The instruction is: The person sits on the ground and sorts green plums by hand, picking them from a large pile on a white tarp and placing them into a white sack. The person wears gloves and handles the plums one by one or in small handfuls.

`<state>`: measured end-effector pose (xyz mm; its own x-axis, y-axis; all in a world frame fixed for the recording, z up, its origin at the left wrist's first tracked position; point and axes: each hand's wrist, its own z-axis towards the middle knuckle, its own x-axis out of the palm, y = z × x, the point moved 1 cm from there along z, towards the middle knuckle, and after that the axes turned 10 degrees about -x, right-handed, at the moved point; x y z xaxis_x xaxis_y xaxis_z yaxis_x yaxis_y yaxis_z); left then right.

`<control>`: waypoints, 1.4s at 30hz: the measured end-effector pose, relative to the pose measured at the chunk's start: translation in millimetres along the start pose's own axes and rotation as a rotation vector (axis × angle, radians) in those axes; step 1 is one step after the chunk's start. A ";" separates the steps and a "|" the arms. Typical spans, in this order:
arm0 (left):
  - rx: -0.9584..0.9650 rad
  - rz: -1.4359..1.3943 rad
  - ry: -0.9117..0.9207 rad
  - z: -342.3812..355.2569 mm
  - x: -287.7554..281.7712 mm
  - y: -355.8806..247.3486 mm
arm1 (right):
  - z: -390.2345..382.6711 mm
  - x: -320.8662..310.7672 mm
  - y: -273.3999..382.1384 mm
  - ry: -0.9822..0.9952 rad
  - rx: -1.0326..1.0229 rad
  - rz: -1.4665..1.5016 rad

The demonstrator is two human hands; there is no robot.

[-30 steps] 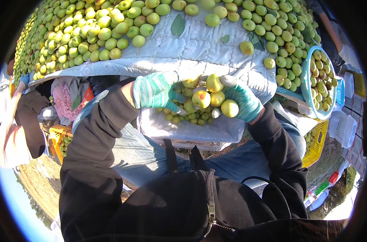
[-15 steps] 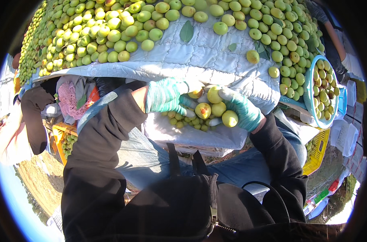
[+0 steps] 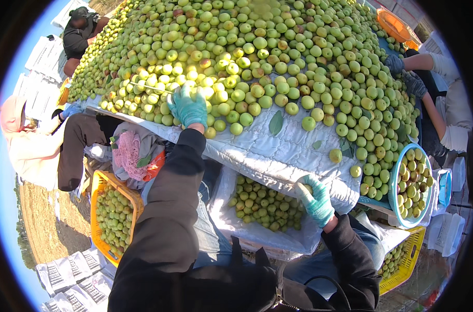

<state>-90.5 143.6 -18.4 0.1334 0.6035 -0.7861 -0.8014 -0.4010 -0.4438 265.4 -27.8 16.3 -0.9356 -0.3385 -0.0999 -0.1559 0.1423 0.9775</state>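
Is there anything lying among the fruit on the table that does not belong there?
Yes. A loose green leaf lies on the quilted white cover at the pile's near edge, a smaller leaf beside it. Nothing looks spilled or damaged.

Outdoors, strong low sun, hard shadows. Pale quilted sheet (image 3: 278, 151) covers the sorting table. Dry brown ground (image 3: 49, 229) at left, with stacked white cartons (image 3: 70, 273). Yellow crates (image 3: 104, 187) stand below the table edge. Co-workers seated around.

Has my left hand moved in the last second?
Yes. The left hand has gone from the lined box in front of the person up onto the fruit pile.
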 end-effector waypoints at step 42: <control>-0.565 -0.051 0.853 3.5 -191.6 205.7 | 23.5 -18.1 39.2 -0.138 -0.167 -0.415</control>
<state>-282.9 -52.2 42.4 0.7067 0.0262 -0.7070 -0.4206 -0.7879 -0.4497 268.8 5.7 52.1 -0.8401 -0.2064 -0.5016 -0.4834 -0.1345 0.8650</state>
